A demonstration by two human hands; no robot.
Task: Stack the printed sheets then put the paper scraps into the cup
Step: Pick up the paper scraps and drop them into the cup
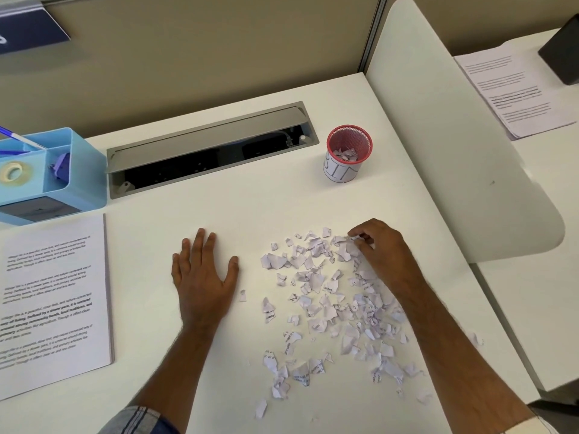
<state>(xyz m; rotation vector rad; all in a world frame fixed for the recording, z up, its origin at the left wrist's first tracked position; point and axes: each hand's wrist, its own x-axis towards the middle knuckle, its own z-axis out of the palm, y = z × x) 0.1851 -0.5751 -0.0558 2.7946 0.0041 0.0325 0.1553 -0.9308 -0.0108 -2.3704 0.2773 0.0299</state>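
A stack of printed sheets (53, 296) lies squared at the desk's left edge. Several torn paper scraps (332, 305) are scattered over the right half of the white desk (250, 208). A red mesh cup (348, 153) with a white label stands behind them and holds a few scraps. My left hand (205, 270) rests flat on the desk with straight fingers, left of the scraps. My right hand (376, 245) sits at the far right edge of the pile, its curled fingers pinching scraps.
A blue desk organiser (81, 170) with tape and pens stands at the back left. An open grey cable tray (206, 151) runs along the back. A white divider panel (445, 151) bounds the right side; beyond it more printed sheets (517, 92) lie on the neighbouring desk.
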